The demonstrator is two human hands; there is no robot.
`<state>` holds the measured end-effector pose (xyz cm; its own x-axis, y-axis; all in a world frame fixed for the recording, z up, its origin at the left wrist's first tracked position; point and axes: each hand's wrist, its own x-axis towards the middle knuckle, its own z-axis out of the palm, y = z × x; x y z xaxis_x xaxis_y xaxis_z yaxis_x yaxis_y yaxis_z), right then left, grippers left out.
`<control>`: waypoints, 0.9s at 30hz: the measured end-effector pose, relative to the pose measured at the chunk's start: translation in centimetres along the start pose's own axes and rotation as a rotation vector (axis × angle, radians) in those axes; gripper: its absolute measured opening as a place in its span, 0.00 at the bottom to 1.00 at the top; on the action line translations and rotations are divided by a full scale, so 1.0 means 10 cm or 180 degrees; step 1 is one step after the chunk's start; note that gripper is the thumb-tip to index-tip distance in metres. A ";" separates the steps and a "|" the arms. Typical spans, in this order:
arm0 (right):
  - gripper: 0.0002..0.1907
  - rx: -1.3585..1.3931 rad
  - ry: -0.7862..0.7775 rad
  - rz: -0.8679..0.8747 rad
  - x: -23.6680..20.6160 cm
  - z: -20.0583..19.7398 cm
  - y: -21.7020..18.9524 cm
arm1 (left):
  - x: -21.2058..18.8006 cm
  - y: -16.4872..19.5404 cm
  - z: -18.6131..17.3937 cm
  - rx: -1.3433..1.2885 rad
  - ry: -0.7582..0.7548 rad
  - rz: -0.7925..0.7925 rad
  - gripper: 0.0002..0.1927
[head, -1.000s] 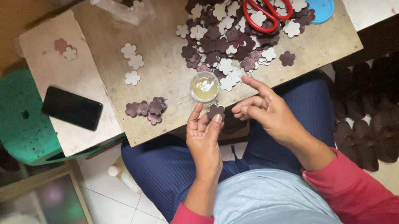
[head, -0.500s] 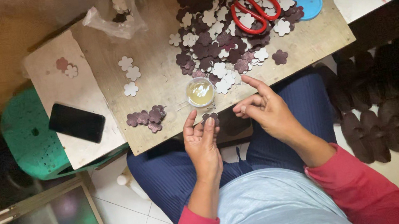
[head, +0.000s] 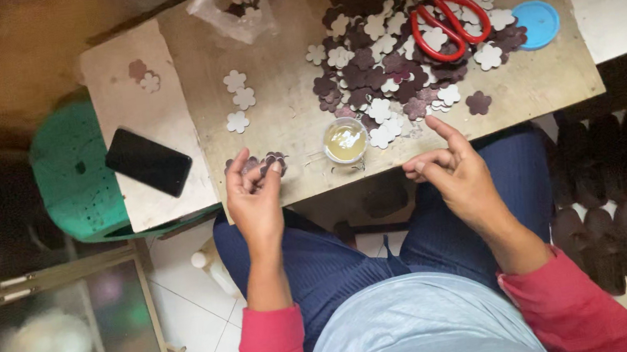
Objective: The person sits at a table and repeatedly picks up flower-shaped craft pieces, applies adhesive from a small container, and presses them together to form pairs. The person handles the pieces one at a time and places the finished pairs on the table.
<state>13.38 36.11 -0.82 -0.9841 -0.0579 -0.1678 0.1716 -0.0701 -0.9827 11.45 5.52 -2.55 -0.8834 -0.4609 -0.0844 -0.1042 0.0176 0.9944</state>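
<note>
1. Hands hover at the near edge of a wooden board (head: 281,116) laid over the person's lap, so the work sits within easy reach.
2. The left hand (head: 254,196) is at a small stack (head: 257,163) of dark flower-shaped cutouts by the board's edge. Its fingers curl round the stack and touch it; whether they pinch a piece I cannot tell.
3. The right hand (head: 454,173) is held loosely open, forefinger stretched toward the board, the other fingers half bent. It holds nothing that shows.
4. Between the hands stands a small round cup (head: 345,141) of pale yellowish liquid, perhaps glue, placed centrally where either hand can get to it.
5. Beyond the cup lies a big heap (head: 397,76) of dark and white flower cutouts, with red scissors (head: 448,19) resting on top and a blue lid (head: 538,23) just beside it on the right.
6. Three white flowers (head: 239,101) lie apart on the bare board, seemingly sorted out from the heap.
7. A clear bag (head: 238,0) with more cutouts sits at the far edge.
8. A black phone (head: 148,162) lies on a pale side board (head: 134,103), clear of the work, over a green stool (head: 76,179).
</note>
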 end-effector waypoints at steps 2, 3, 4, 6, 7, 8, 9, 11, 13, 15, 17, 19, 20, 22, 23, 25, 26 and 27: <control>0.38 -0.0072 0.0057 -0.0004 0.02 -0.01 0.00 | 0.17 0.09 -0.13 0.0167 -0.0111 -0.0114 0.33; 0.38 -0.0084 0.0067 -0.0023 0.03 -0.01 0.00 | 0.21 0.13 -0.20 0.0249 -0.0173 -0.0178 0.35; 0.38 -0.0096 0.0080 -0.0039 0.03 0.00 0.00 | 0.24 0.17 -0.26 0.1087 0.0101 0.0378 0.36; 0.38 -0.0138 0.0100 -0.0121 0.05 0.01 -0.02 | 0.30 0.25 -0.34 0.2762 0.0615 0.1495 0.39; 0.38 -0.0166 0.0107 -0.0182 0.06 0.03 -0.03 | 0.35 0.29 -0.39 0.2619 0.0643 0.1463 0.37; 0.38 -0.0197 0.0117 -0.0239 0.07 0.04 -0.05 | 0.41 0.32 -0.42 0.2476 0.0665 0.1427 0.35; 0.38 -0.0526 0.0178 -0.0256 0.07 0.06 -0.08 | 0.48 0.34 -0.45 0.2331 0.0691 0.1396 0.32; 0.37 -0.1176 0.0303 -0.0306 0.09 0.11 -0.13 | 0.68 0.39 -0.44 0.2245 0.0613 0.1137 0.25; 0.37 -0.1395 0.0298 -0.0526 0.14 0.16 -0.15 | 0.84 0.41 -0.41 0.2290 0.0509 0.1030 0.20; 0.37 -0.1604 0.0327 -0.0798 0.21 0.17 -0.16 | 0.97 0.41 -0.34 0.2456 0.0371 0.1076 0.18; 0.36 -0.1793 0.0364 -0.1115 0.31 0.16 -0.11 | 1.05 0.40 -0.25 0.2703 0.0304 0.0922 0.18; 0.36 -0.1855 0.0531 -0.1290 0.42 0.13 -0.03 | 1.11 0.40 -0.14 0.2839 0.0249 0.0935 0.18; 0.36 -0.1890 0.0606 -0.1373 0.48 0.12 0.02 | 1.13 0.39 -0.09 0.2857 0.0232 0.1008 0.19; 0.36 -0.1727 0.0705 -0.1499 0.60 0.09 0.14 | 1.14 0.37 -0.02 0.3030 0.0238 0.1012 0.20; 0.36 -0.1648 0.0739 -0.1545 0.62 0.07 0.20 | 1.12 0.34 0.01 0.3185 0.0246 0.0934 0.21; 0.36 -0.1280 0.0628 -0.1482 0.67 0.03 0.28 | 1.13 0.33 0.06 0.3351 0.0259 0.0847 0.22; 0.36 -0.1100 0.0584 -0.1447 0.68 0.00 0.31 | 1.12 0.31 0.08 0.3371 0.0252 0.0827 0.24; 0.36 -0.1096 0.0568 -0.1381 0.67 -0.03 0.33 | 1.10 0.28 0.10 0.3394 0.0230 0.0810 0.25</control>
<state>7.31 35.77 -5.21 -0.9586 0.0747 0.2747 -0.2443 0.2796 -0.9285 0.97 1.38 -0.72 -0.9099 -0.3853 0.1539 -0.2948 0.8613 0.4139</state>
